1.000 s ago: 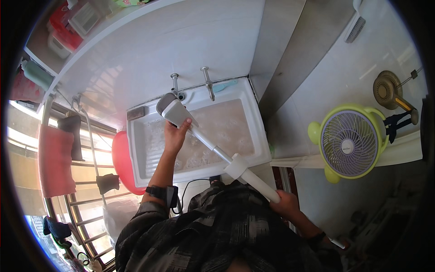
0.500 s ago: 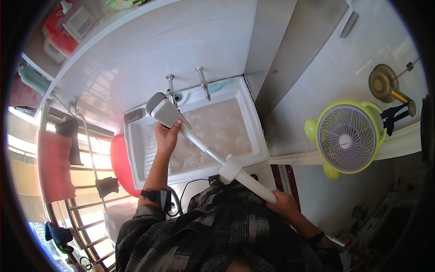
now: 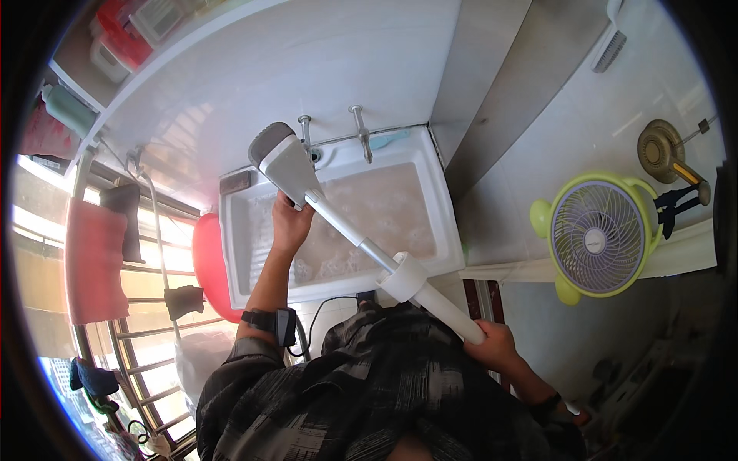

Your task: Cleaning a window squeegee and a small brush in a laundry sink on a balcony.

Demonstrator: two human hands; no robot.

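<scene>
A white long-handled tool (image 3: 338, 223) slants across the front of me, over a white sink (image 3: 450, 230) of cloudy, foamy water. It has a wedge-shaped white head with a dark grey end, a silver tube, a white collar and a thick white lower grip. My left hand (image 3: 292, 227) is closed around the underside of the head, its fingers partly hidden. Lower right, my right hand (image 3: 494, 346) wraps the end of the grip. Whether the grey end is a pad or a brush I cannot tell.
Two metal taps (image 3: 360, 134) rise behind the sink. A red basin (image 3: 211, 265) leans at its left. A green fan (image 3: 596, 238) and a showerhead (image 3: 659, 152) are on the right. Pink cloth (image 3: 96, 265) hangs by the window bars. A shelf (image 3: 177, 58) runs along the upper left.
The tool's head has tilted, with more of its grey end showing. My right hand has shifted slightly right and down with the grip. The whole view has moved a little.
</scene>
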